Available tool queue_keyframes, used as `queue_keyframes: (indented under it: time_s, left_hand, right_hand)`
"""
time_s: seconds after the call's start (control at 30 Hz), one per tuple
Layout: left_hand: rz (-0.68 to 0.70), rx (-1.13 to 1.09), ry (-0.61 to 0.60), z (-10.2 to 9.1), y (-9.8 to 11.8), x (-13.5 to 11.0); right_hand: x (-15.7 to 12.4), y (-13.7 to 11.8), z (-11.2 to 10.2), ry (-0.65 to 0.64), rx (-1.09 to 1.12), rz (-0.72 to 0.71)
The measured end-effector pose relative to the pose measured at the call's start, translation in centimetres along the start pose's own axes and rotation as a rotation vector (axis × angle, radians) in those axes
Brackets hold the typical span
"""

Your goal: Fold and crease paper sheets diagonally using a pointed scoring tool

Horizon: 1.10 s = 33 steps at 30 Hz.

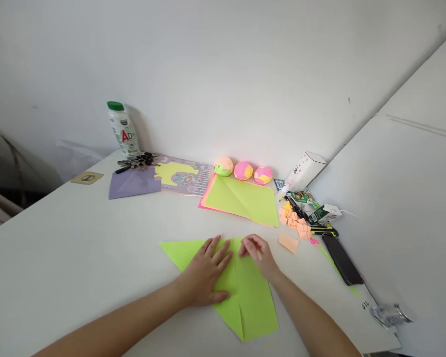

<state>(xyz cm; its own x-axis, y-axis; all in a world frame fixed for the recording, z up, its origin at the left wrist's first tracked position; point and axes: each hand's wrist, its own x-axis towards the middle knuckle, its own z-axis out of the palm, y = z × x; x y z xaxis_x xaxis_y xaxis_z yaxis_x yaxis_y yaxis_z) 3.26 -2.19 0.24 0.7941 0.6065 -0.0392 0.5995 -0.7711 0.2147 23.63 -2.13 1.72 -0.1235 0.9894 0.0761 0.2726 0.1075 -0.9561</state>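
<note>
A lime-green sheet of paper [250,302], partly folded with a crease down its middle, lies on the white table [78,258] in front of me. My left hand [206,272] rests flat on its left half, fingers stretched out and spread. My right hand [256,253] sits at the sheet's top edge with its fingers curled down and pressed onto the fold.
Behind lie a stack of green and pink paper [241,198], three folded paper balls [243,170], a purple sheet [134,183], keys [137,160], and a white bottle [122,129]. Orange paper bits [293,220], a dark phone [342,258] and small cartons crowd the right by the wall.
</note>
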Motion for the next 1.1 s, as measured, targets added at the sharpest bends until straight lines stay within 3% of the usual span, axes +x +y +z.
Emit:
queue_keyframes:
  time_s: [0.1, 0.2, 0.47, 0.87, 1.1]
  left_hand:
    - [-0.013, 0.016, -0.041, -0.5, 0.9, 0.6]
    - [-0.008, 0.016, -0.037, -0.1, 1.3, 1.0]
    - [0.039, -0.066, 0.073, 1.7, -0.1, 1.1]
    - [0.006, -0.168, 0.016, 0.9, -0.2, 1.3]
    - [0.006, -0.136, 0.097, 1.2, -0.1, 1.3]
  right_hand:
    - [2.3, 0.4, -1.0, -0.083, 0.026, 0.052]
    - [3.9, 0.9, -0.6, -0.123, 0.030, 0.074]
    - [4.8, 1.3, -0.8, -0.206, -0.074, 0.074]
    - [4.6, 2.1, -0.2, -0.106, -0.292, -0.015]
    - [4.7, 1.9, -0.1, -0.121, -0.292, -0.003]
